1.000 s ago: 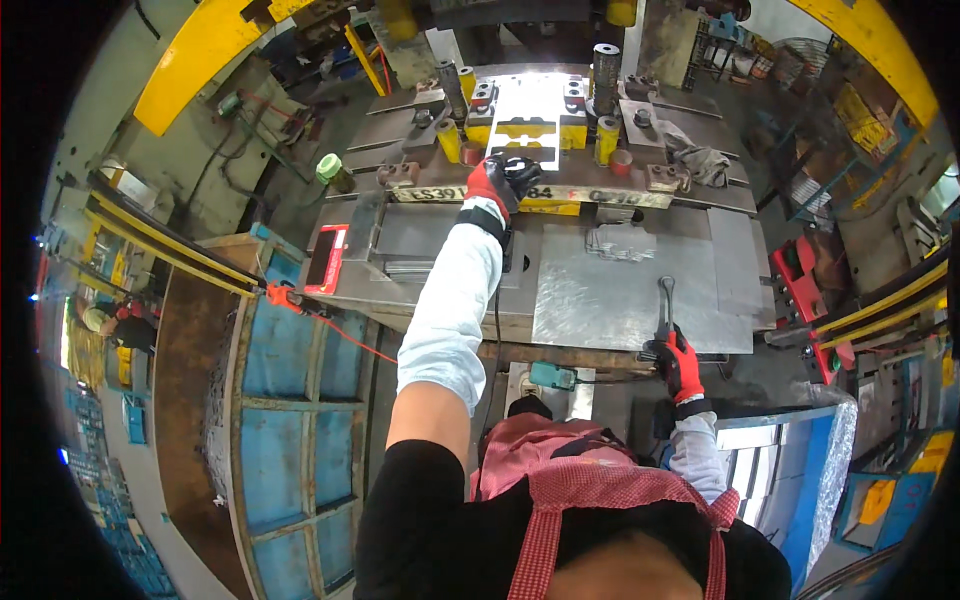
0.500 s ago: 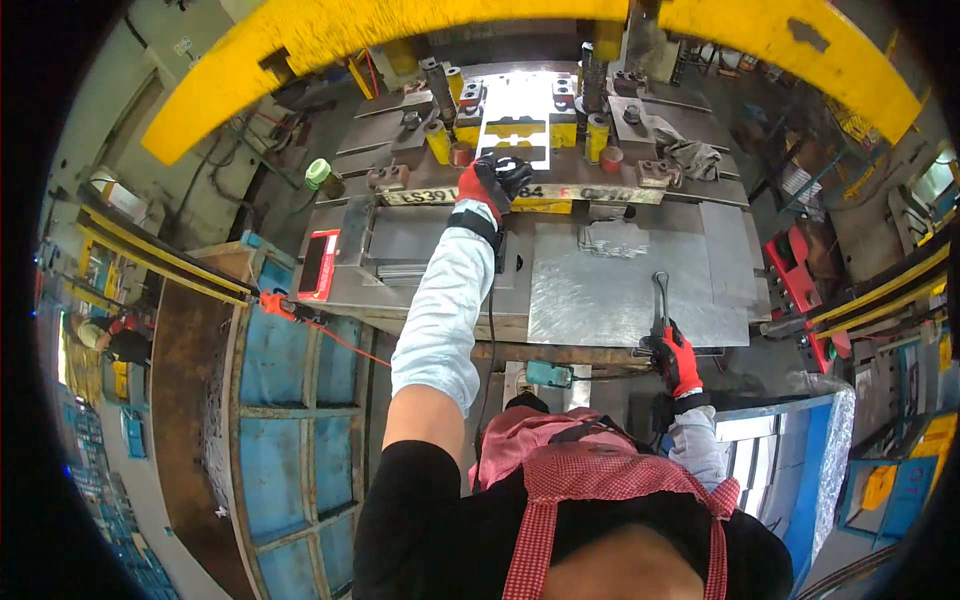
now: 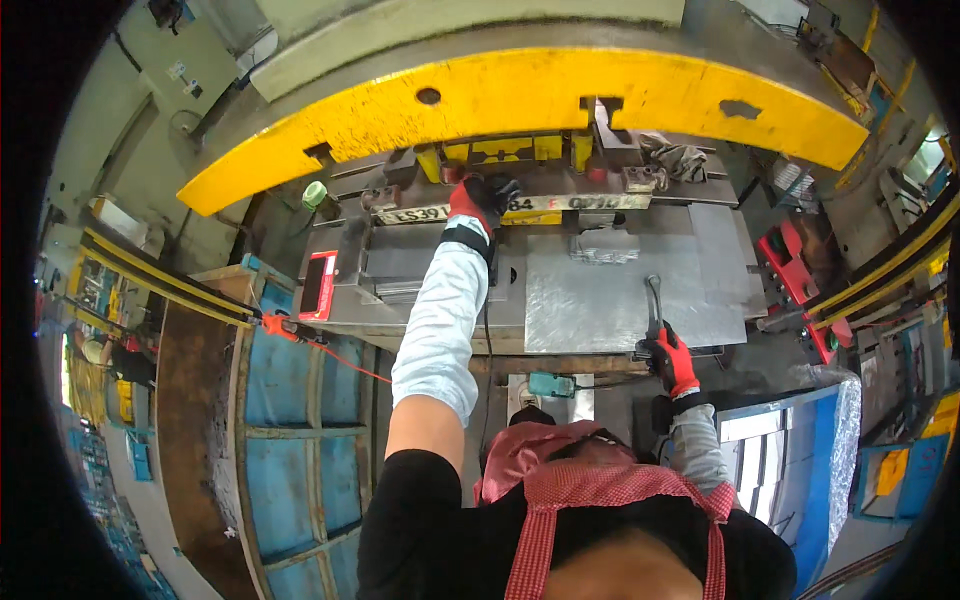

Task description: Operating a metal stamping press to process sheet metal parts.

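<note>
The yellow press frame (image 3: 520, 95) hangs over my outstretched left hand (image 3: 478, 200), clenched on something dark at the die's back; a stroke could crush it. My right hand (image 3: 675, 355) grasps a metal rod (image 3: 652, 305) on the steel bench (image 3: 600, 300); it could slip off.

The press bed plate (image 3: 610, 300) is bare steel, brushed looking with a dull sheen and scuff marks. The big arched guard (image 3: 520, 95) is yellow painted metal, chipped in spots. Both gloves, left hand (image 3: 478, 200) and right hand (image 3: 675, 358), look like knit cloth with a red rubbery matt coating. The wrench (image 3: 654, 305) is dark smooth metal. The apron (image 3: 600, 500) is checked red woven cloth.
</note>
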The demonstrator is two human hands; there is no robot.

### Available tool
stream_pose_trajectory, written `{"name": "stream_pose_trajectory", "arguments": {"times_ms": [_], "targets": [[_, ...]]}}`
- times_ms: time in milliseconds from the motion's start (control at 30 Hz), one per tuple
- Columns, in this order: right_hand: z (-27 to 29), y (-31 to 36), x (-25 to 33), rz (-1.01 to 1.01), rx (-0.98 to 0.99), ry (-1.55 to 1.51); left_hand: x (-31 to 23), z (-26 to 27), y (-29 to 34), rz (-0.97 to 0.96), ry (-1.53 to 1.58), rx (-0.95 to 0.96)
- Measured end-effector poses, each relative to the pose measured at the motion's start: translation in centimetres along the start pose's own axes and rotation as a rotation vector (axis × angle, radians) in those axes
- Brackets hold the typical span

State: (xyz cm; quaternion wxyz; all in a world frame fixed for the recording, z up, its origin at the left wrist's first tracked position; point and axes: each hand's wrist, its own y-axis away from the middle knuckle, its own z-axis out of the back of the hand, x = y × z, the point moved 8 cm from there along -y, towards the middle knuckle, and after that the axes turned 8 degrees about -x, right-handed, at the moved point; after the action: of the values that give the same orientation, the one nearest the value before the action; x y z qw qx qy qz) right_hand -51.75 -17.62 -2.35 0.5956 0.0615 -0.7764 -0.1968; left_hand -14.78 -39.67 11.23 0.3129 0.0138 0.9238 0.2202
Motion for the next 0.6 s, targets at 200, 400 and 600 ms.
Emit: {"name": "stream_pose_trajectory", "arguments": {"times_ms": [200, 400, 600], "targets": [[0.0, 0.4, -0.4, -0.039, -0.008, 0.048, -1.0, 1.0, -0.7, -0.142, -0.033, 0.111], [-2.9, 1.6, 5.3, 0.082, -0.04, 0.271, -0.2, 0.3, -0.1, -0.061, -0.121, 0.179], [-20.2, -3.1, 17.7, 0.403, 0.349, 0.238, 0.2, -0.5, 2.4, -0.02, -0.069, 0.132]]}}
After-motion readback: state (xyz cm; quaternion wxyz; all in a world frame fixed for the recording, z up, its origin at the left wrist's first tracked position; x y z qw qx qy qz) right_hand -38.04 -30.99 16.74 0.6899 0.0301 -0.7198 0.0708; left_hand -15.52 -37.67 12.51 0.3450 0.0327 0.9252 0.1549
